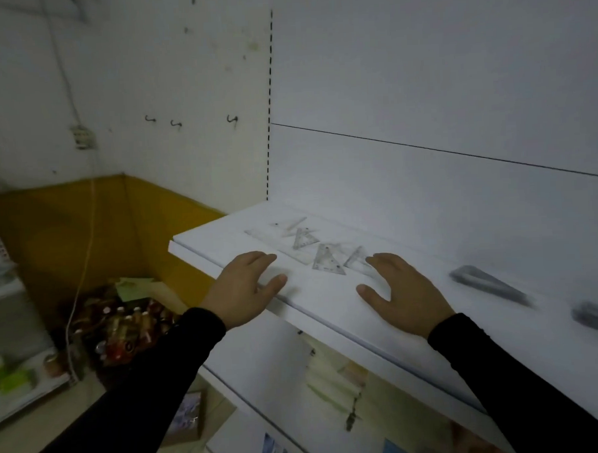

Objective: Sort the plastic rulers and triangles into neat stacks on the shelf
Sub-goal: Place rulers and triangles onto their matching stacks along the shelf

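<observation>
Both hands reaching for loose triangles on the shelf (328, 293)

The left hand (245, 290) and right hand (401, 290) are hovering with fingers relaxed and spread, holding nothing; clear triangles (326, 261) and rulers (292, 226) are lying scattered just beyond the fingertips. Best gathering one shape first, sliding pieces together flat.

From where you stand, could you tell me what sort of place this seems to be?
Probably a small shop or stockroom: a white display shelf with a slotted upright, clear plastic triangles loose on it, packaged goods on the shelves below, and a heap of small bottles on the floor.
</observation>
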`<state>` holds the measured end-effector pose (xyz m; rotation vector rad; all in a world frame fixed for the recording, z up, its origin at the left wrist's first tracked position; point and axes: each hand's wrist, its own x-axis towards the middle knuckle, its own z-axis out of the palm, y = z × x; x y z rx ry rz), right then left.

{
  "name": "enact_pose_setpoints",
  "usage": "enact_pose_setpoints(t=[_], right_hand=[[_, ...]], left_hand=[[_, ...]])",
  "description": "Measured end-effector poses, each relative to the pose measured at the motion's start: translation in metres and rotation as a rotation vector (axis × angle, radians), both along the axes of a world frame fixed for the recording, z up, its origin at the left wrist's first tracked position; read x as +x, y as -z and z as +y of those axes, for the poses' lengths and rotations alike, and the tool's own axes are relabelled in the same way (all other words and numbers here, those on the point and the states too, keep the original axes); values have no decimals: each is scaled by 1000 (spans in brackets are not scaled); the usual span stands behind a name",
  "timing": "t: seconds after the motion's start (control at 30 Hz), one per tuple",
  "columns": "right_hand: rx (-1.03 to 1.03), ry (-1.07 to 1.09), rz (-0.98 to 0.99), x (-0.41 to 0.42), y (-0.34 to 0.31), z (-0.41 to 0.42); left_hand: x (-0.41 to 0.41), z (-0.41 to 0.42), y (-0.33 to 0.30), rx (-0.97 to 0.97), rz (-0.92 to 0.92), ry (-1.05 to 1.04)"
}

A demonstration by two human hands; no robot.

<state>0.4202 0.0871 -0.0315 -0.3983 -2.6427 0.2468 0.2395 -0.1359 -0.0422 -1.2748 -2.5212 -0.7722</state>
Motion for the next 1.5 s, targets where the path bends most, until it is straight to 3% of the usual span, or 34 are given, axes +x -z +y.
enact_pose_setpoints(t=[0.23, 0.7, 0.9, 1.33, 1.5], right_hand=[[-61, -85, -83, -94, 0, 4], [-157, -16, -240, -251, 11, 75], [-146, 45, -400, -278, 12, 80], [-244, 182, -430, -295, 0, 64], [-357, 216, -307, -293, 3, 61]], left_hand=[[-62, 3, 3, -58, -46, -12], [-182, 68, 0, -317, 1, 116], [-216, 86, 4, -343, -59, 225], [-250, 94, 2, -382, -88, 375], [-255, 96, 6, -381, -81, 401]])
